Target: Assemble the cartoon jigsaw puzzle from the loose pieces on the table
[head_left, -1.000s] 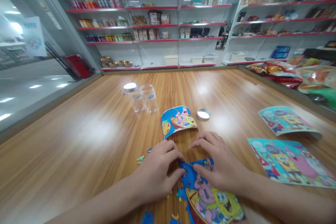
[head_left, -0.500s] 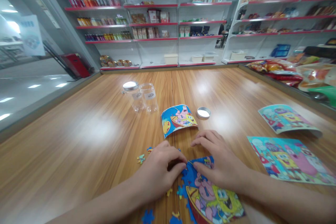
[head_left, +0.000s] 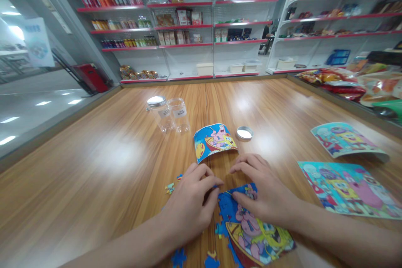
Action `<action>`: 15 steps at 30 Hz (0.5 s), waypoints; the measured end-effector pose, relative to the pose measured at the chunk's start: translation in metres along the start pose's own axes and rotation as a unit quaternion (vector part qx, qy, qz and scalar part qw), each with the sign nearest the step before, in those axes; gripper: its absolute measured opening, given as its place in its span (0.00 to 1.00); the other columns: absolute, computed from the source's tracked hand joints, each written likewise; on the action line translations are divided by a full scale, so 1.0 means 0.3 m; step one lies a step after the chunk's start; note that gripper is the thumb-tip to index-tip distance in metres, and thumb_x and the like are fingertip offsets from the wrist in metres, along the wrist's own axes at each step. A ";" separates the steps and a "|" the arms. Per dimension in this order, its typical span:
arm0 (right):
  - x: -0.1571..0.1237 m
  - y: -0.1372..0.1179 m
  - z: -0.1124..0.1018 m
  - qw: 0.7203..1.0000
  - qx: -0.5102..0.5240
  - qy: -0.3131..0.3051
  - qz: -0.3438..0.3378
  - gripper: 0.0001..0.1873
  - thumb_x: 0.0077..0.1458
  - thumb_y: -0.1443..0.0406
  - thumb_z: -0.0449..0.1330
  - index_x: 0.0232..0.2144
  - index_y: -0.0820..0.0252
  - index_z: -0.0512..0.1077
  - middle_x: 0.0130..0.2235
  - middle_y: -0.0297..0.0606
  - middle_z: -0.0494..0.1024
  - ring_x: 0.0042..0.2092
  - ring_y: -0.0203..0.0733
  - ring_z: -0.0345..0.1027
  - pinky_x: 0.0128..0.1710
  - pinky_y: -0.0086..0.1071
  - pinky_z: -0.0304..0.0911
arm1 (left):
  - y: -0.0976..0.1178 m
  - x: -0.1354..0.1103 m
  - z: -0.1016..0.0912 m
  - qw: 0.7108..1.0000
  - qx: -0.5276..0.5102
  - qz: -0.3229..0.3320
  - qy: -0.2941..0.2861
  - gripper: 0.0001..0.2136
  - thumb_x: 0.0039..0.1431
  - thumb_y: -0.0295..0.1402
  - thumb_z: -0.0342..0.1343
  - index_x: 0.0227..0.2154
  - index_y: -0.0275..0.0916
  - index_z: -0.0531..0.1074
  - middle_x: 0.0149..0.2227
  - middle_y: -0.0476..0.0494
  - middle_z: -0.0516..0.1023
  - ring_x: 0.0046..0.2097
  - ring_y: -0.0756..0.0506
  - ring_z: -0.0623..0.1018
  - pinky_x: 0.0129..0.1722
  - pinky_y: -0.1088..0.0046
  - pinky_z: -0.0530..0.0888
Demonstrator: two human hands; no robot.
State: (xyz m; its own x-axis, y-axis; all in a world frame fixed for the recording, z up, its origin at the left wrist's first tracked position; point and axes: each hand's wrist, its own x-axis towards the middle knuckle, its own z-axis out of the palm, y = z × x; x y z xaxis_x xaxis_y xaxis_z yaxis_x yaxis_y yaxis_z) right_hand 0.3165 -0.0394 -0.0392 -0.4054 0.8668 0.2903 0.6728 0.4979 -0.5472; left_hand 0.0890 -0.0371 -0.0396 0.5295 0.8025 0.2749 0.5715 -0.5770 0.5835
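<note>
A partly joined cartoon jigsaw puzzle [head_left: 254,234] lies on the wooden table [head_left: 109,159] right in front of me. My left hand [head_left: 190,207] rests at its upper left edge, fingers curled and pinched on a small blue puzzle piece [head_left: 214,187]. My right hand [head_left: 262,190] lies on the puzzle's top edge with its fingers bent and pressing down. Loose pieces [head_left: 171,187] lie left of and below my left hand. A curled reference picture [head_left: 213,140] stands just beyond my hands.
Two clear jars [head_left: 169,114] stand at mid-table, one with a silver lid; a loose lid [head_left: 244,132] lies right of the picture. Two other cartoon sheets [head_left: 348,186] lie at right. Snack packets [head_left: 339,81] line the right edge. Shop shelves [head_left: 188,25] fill the background.
My left hand's fingers have curled and pinched at the puzzle's upper left corner. The right hand has stayed on the puzzle's top. The view has tilted slightly.
</note>
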 end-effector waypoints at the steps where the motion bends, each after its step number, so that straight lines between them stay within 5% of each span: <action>1: 0.000 -0.002 0.000 1.000 0.000 0.001 0.001 0.21 0.47 0.70 0.65 0.45 0.56 0.70 0.47 0.42 0.69 0.52 0.51 0.62 0.52 0.46 0.60 | -0.006 0.000 -0.003 1.000 -0.002 0.012 0.014 0.11 0.63 0.22 0.50 0.42 0.40 0.76 0.40 0.42 0.72 0.43 0.43 0.70 0.41 0.62 0.70; 5: -0.003 -0.007 -0.002 1.000 -0.005 0.006 0.003 0.20 0.46 0.71 0.64 0.44 0.57 0.70 0.47 0.42 0.69 0.51 0.51 0.62 0.52 0.46 0.59 | -0.018 -0.005 -0.017 0.995 0.008 0.089 0.043 0.16 0.58 0.17 0.48 0.40 0.38 0.76 0.41 0.40 0.73 0.43 0.42 0.68 0.40 0.62 0.70; 9: -0.010 -0.013 -0.003 1.000 -0.018 -0.001 0.008 0.16 0.49 0.70 0.64 0.42 0.56 0.71 0.44 0.41 0.71 0.48 0.50 0.62 0.48 0.45 0.58 | 0.003 -0.012 -0.028 0.985 0.041 0.168 -0.006 0.16 0.57 0.17 0.49 0.42 0.38 0.77 0.43 0.41 0.76 0.40 0.42 0.66 0.39 0.61 0.70; 15: -0.010 -0.020 -0.004 0.999 -0.032 -0.016 0.011 0.09 0.50 0.69 0.64 0.35 0.57 0.70 0.35 0.36 0.73 0.42 0.47 0.63 0.43 0.41 0.54 | 0.019 -0.015 -0.028 0.981 0.091 0.164 -0.056 0.16 0.56 0.18 0.50 0.41 0.39 0.77 0.44 0.40 0.76 0.40 0.41 0.65 0.37 0.60 0.70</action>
State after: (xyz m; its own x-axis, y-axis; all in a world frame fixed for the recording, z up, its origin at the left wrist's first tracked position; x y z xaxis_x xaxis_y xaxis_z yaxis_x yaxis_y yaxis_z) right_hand 0.3145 -0.0451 -0.0359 -0.4088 0.8770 0.2523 0.7193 0.4798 -0.5023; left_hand 0.0846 -0.0428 -0.0311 0.7627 0.5541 0.3336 0.4569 -0.8266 0.3285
